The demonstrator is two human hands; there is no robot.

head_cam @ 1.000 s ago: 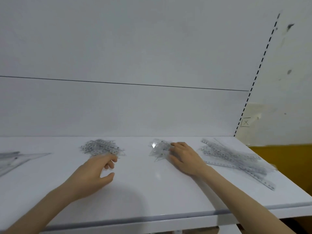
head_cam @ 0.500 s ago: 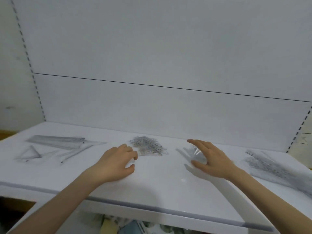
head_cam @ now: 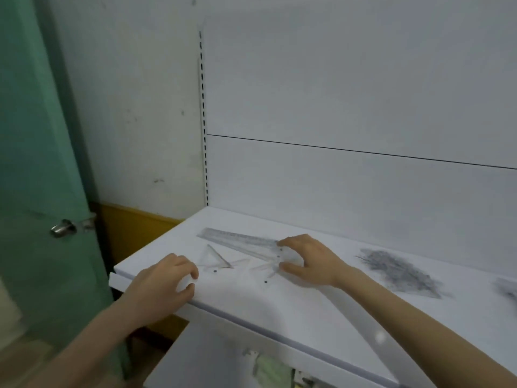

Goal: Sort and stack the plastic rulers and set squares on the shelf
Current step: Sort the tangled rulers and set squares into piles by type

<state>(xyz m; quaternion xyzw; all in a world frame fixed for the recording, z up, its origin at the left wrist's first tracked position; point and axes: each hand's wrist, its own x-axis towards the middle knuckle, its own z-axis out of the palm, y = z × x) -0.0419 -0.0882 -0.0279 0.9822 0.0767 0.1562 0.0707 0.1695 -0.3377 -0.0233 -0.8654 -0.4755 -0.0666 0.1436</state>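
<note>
A stack of long clear rulers (head_cam: 237,242) lies slanted at the left end of the white shelf (head_cam: 293,312). My right hand (head_cam: 310,260) arches over its right end, with fingertips on the far edge and thumb on the near edge. A clear set square (head_cam: 216,259) lies just in front of the rulers, and more clear pieces (head_cam: 263,266) fan out near my right thumb. My left hand (head_cam: 167,280) rests near the shelf's front left corner, fingers loosely curled and holding nothing, just left of the set square.
A grey pile of small rulers (head_cam: 400,271) lies to the right of my right hand, and another pile (head_cam: 507,289) is cut off at the frame edge. A green door (head_cam: 33,163) with a metal knob (head_cam: 63,228) stands left of the shelf. A lower shelf (head_cam: 218,357) juts out below.
The view has swung left to the shelf's left end. My right hand left the middle pile and now spans the long rulers' end. My left hand moved beside the set square.
</note>
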